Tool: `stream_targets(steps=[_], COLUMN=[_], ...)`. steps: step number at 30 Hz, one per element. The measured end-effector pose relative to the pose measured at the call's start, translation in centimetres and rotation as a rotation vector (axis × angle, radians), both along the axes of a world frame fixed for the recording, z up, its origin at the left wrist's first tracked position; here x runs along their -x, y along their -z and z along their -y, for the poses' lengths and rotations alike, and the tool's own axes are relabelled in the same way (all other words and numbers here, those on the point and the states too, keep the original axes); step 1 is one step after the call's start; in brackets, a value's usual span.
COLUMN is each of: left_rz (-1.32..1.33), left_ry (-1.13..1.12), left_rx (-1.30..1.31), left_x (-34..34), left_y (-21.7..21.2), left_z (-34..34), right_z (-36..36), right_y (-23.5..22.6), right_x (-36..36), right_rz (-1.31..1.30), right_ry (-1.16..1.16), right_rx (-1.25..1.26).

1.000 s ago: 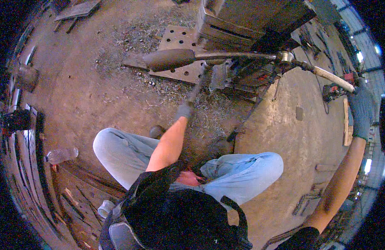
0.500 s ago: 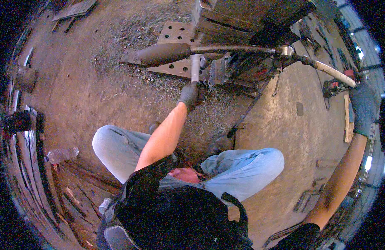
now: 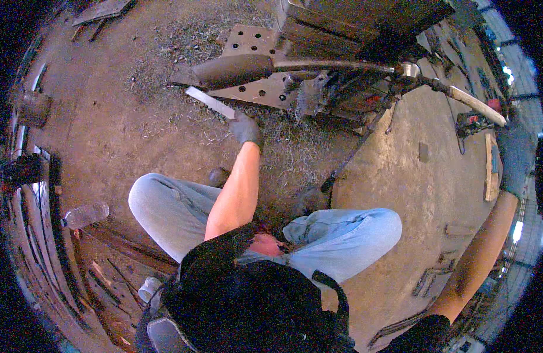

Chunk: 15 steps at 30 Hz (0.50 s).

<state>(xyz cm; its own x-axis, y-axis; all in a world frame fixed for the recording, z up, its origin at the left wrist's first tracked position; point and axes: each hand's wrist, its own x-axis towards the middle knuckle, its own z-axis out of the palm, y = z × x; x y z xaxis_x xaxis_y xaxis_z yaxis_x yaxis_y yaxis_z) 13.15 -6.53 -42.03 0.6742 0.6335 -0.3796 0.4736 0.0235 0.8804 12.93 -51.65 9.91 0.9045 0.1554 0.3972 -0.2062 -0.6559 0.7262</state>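
Observation:
My left hand (image 3: 246, 130), in a dark work glove, is closed around one end of a short flat metal bar (image 3: 210, 103). The bar's free end points up and left, in front of a steel plate with rows of holes (image 3: 245, 41). At the far right my gloved right hand (image 3: 514, 156) grips the pale end of a long lever (image 3: 468, 101); its fingers are partly lost in the dark rim. The lever runs left across a dark machine (image 3: 348, 97) to a thick, rounded weight (image 3: 233, 72) above the plate.
Metal shavings and scraps (image 3: 207, 126) litter the floor around the plate. At left lie a clear plastic bottle (image 3: 88, 215), a white cup (image 3: 149, 288) and long metal bars (image 3: 39, 229). A wooden piece (image 3: 492, 167) lies near my right arm. My bent knees flank the work.
My left hand has drawn the bar back from the machine and swung it leftward, so it now slants up-left instead of pointing straight away. The lever and right hand have barely shifted.

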Motion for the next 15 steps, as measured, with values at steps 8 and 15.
stream_targets(steps=[8, 15], left_rz=[-0.108, -0.172], left_ry=[0.367, 0.41], left_rx=[-0.174, -0.668], left_x=[0.6, -1.1], left_y=[1.5, -1.0], left_z=[-4.5, -12.4], right_z=[1.0, 8.9], right_y=[0.3, 1.5], right_x=[-0.4, -4.3], right_rz=[-0.046, -0.15], right_ry=[0.181, -0.122], right_rx=[-0.105, -0.281])
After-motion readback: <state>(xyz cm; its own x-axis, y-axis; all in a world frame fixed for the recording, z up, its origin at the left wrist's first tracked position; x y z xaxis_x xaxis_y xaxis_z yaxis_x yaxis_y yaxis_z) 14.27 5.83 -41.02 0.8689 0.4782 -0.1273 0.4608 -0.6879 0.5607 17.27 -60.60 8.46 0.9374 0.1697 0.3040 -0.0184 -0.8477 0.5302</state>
